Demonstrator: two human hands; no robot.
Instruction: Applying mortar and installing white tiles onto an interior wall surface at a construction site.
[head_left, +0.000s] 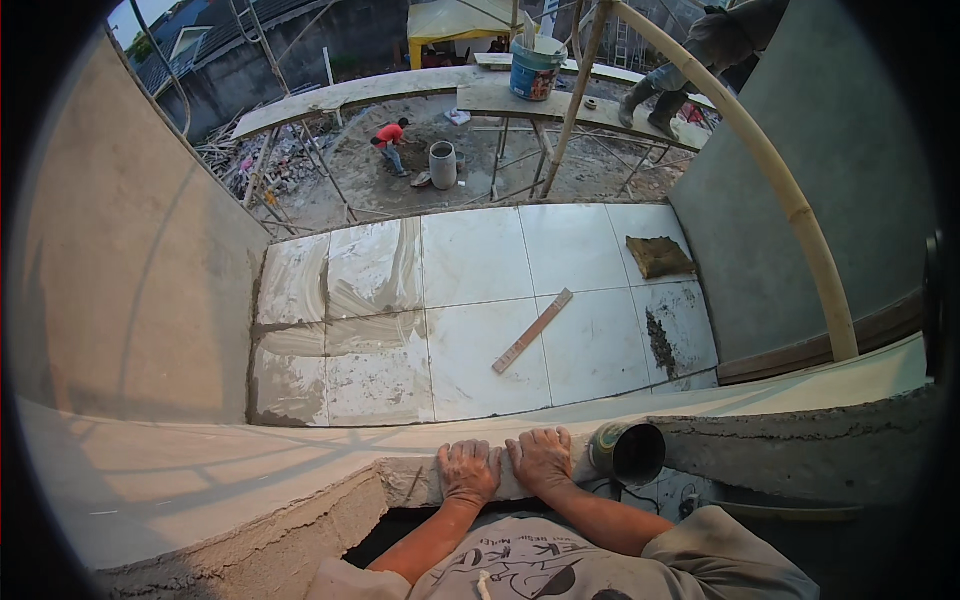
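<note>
My left hand point(469, 470) and my right hand point(541, 460) rest side by side on a rough concrete ledge point(408, 482), fingers laid over its far edge. Neither holds anything. Just right of my right hand, a dark open can point(628, 453) stands tilted on the ledge. Beyond and below it lies a floor of large white tiles point(478, 258). Grey mortar smears point(372, 290) cover the tiles at the left. A flat wooden strip point(533, 332) lies slantwise near the middle. At the far right sits a brown, folded-looking pad point(660, 257), with a dark mortar patch point(660, 343) nearer me.
Plastered walls point(150, 260) flank the tiles. A bamboo pole point(790, 195) curves down at the right. On scaffold planks point(580, 118) stand a blue bucket point(535, 70) and a person's booted legs point(655, 100). Far below, a person in red point(390, 135) bends near a grey barrel point(443, 165).
</note>
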